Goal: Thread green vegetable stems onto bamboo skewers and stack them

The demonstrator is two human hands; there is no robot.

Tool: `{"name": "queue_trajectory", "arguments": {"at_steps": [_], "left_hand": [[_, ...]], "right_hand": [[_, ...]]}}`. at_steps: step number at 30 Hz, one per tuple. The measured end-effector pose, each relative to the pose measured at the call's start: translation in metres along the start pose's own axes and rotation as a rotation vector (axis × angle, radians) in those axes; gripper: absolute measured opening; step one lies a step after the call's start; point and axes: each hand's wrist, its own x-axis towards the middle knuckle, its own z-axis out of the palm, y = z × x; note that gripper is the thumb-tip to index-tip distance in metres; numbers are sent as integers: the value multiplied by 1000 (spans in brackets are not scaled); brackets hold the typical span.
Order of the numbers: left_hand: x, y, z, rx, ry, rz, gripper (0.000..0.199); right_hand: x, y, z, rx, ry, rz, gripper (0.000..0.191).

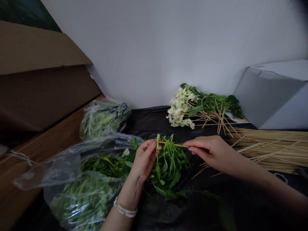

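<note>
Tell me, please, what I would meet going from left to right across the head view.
Brown cardboard box, rear plastic bag of greens, left hand, bunch of leafy greens, right hand, white box.

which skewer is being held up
The skewer between the left hand and right hand, with greens hanging from it; the other skewers lie unheld, farther right.

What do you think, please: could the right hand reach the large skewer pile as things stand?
Probably yes: the skewer pile lies close to the right hand, its top largely uncovered, though that hand would likely have to release the skewer it pinches.
</note>
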Motion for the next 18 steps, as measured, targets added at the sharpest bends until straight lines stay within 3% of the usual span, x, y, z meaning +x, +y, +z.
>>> {"name": "queue_trajectory", "arguments": {"at_steps": [7,13,18], "left_hand": [[-1,-3,3,77,52,82,30],[-2,-14,2,189,13,98,27],[-4,-11,0,302,-24,176,28]], "right_hand": [[0,-1,5,20,-21,-3,23],[-1,-3,11,19,-25,-23,24],[1,-4,-1,-23,51,-19,24]]}}
